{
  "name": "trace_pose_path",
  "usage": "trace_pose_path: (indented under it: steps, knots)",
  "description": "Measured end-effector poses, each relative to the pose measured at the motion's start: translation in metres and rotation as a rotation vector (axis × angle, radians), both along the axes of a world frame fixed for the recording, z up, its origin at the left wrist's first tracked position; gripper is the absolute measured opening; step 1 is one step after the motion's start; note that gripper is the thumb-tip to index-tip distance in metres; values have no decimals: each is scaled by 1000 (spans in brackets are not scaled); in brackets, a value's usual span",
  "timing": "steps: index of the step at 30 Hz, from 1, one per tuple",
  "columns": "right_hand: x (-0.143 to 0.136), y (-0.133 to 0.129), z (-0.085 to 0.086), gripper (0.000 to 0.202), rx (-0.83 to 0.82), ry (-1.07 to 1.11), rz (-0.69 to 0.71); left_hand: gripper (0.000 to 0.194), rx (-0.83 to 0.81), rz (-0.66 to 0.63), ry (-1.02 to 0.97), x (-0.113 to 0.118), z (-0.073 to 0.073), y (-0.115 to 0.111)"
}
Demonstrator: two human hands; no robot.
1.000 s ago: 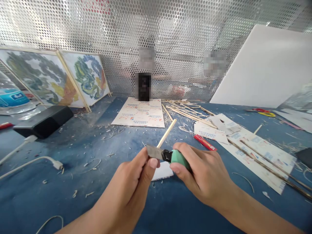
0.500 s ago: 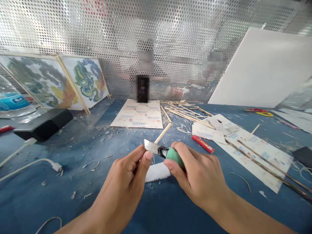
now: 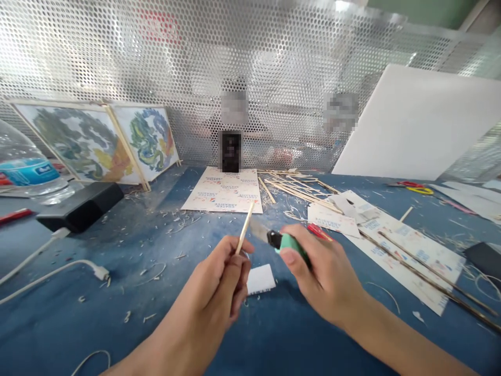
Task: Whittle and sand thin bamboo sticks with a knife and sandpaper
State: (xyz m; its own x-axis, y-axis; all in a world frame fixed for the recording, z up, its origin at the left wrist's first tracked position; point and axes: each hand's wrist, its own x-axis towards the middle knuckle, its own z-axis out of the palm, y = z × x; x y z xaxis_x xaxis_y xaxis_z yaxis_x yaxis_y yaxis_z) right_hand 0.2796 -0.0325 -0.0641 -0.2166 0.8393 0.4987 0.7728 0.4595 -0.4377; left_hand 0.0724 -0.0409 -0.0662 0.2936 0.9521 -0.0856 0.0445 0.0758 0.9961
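Observation:
Pinched between the fingers of my left hand [image 3: 219, 284] is a thin pale wooden stick [image 3: 245, 227], tilted up and away from me. My right hand [image 3: 326, 277] is wrapped round a green-handled utility knife [image 3: 291, 244]. Its blade points left and lies close to the stick's right side; I cannot tell whether they touch. Under and beside my left hand, a small white piece of sandpaper [image 3: 261, 279] lies on the blue table, partly hidden by my fingers.
Sandpaper sheets [image 3: 219, 196] and a pile of wooden strips [image 3: 297, 187] lie ahead. A red cutter [image 3: 319, 231] is near my right hand, scissors [image 3: 418, 189] farther right. At left stand a water bottle [image 3: 33, 172], black box [image 3: 82, 206] and painted panels [image 3: 84, 141]. Shavings dot the table.
The stick in my left hand has been turned more upright. My right hand has drawn the knife slightly right, off my left thumb. The view has tilted up a little.

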Motion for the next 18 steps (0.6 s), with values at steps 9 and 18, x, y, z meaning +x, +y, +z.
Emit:
trace_pose_path:
  steps: [9, 18]
  knots:
    - [-6, -6, -6, 39, -12, -75, 136, 24, 194, -90, 204, -1, 6, -1]
    - [-7, -7, -6, 40, -8, -135, 125, 24, 296, -181, 343, 0, 12, 3]
